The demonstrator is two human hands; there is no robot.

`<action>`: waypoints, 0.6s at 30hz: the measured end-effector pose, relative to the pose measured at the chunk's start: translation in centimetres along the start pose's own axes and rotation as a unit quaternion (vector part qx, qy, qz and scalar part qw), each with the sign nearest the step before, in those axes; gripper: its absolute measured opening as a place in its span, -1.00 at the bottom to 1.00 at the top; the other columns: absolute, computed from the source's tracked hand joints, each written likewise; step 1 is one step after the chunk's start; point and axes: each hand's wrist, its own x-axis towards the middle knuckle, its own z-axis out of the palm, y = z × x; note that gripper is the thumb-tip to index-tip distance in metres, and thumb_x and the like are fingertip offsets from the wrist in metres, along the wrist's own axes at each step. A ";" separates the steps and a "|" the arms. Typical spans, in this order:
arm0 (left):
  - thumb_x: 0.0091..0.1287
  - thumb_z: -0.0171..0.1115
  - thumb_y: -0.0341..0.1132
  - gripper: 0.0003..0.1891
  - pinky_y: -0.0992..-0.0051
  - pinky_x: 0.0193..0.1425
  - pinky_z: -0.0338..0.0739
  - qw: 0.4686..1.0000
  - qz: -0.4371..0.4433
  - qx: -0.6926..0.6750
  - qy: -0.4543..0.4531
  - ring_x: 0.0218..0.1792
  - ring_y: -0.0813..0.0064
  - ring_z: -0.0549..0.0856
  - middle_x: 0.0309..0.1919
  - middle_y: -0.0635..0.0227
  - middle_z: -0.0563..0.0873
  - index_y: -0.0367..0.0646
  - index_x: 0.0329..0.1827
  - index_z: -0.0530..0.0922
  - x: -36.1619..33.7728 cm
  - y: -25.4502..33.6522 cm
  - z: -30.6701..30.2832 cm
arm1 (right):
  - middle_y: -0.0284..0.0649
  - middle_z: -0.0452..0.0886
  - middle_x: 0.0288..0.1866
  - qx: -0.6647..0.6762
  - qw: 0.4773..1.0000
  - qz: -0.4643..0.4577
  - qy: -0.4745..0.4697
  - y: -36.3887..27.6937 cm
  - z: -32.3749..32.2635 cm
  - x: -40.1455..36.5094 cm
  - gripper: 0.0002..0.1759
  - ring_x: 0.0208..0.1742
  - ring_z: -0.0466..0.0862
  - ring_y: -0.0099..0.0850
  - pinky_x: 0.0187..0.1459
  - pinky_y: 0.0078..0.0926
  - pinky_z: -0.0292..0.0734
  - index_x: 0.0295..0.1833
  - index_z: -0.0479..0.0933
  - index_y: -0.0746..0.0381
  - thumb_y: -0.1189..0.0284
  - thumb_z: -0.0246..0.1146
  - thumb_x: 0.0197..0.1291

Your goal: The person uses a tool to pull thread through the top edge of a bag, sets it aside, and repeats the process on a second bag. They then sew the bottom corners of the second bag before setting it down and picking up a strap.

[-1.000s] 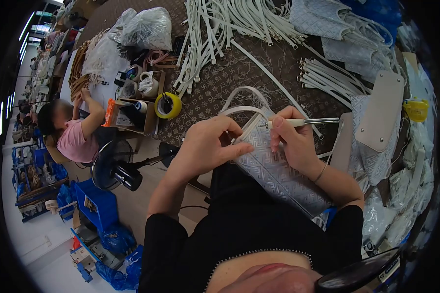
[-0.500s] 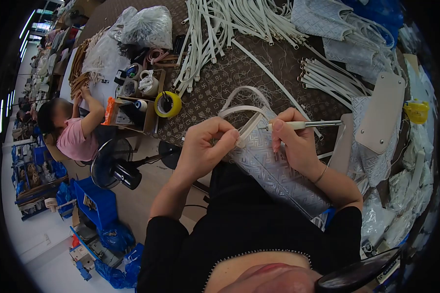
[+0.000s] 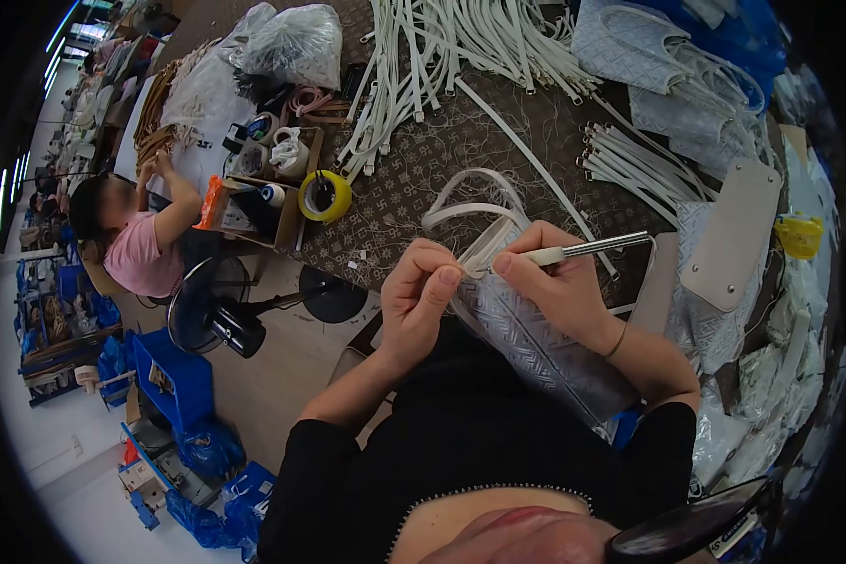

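A silver-grey patterned bag (image 3: 536, 343) with pale looped handles (image 3: 475, 179) lies tilted between my forearms, its top edge at my fingers. My left hand (image 3: 423, 296) pinches the bag's edge near the base of a handle. In my right hand (image 3: 559, 282) is a tool (image 3: 583, 247) with a whitish grip and a metal shaft pointing right. The fingertips of both hands are close together at the bag's rim, and the tool's working tip is hidden there.
White straps (image 3: 498, 42) and more patterned bags (image 3: 630, 47) lie across the table's far side. Yellow tape (image 3: 325, 195) stands beside a cardboard box (image 3: 291, 221). A black fan (image 3: 221, 315) is at the left. A co-worker (image 3: 136, 235) sits beyond it.
The right hand and tool have moved slightly left and down, bringing the fingertips closer to the left hand's. My left hand has shifted a little right and down. The camera view has shifted slightly.
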 end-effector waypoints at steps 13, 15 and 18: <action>0.37 0.00 -0.35 -0.85 0.65 -0.16 0.23 1.000 -0.022 0.008 0.019 -0.31 0.65 0.35 -0.34 0.40 0.43 -0.22 -0.33 0.43 -0.3 0.1 0.1 | -0.49 0.47 -0.54 -0.019 1.000 -0.006 0.006 0.2 0.6 0.1 -0.89 -0.54 0.35 -0.82 -0.55 -0.86 0.20 -0.34 0.47 0.27 0.49 0.26 0.16; 0.38 0.00 -0.34 -0.85 0.65 -0.15 0.23 0.999 -0.024 0.007 0.020 -0.31 0.64 0.35 -0.33 0.40 0.43 -0.22 -0.33 0.43 -0.4 0.0 0.0 | -0.49 0.47 -0.54 -0.026 1.000 -0.012 0.007 0.5 0.6 0.1 -0.88 -0.53 0.35 -0.82 -0.54 -0.86 0.20 -0.34 0.47 0.27 0.49 0.26 0.16; 0.37 0.05 -0.36 -0.89 0.70 -0.18 0.25 1.000 -0.009 -0.019 0.010 -0.31 0.70 0.36 -0.29 0.43 0.44 -0.22 -0.26 0.45 -0.4 -0.3 -0.2 | -0.49 0.47 -0.54 -0.029 0.999 -0.013 0.007 0.4 0.7 0.1 -0.88 -0.53 0.36 -0.82 -0.54 -0.86 0.21 -0.34 0.47 0.28 0.49 0.27 0.16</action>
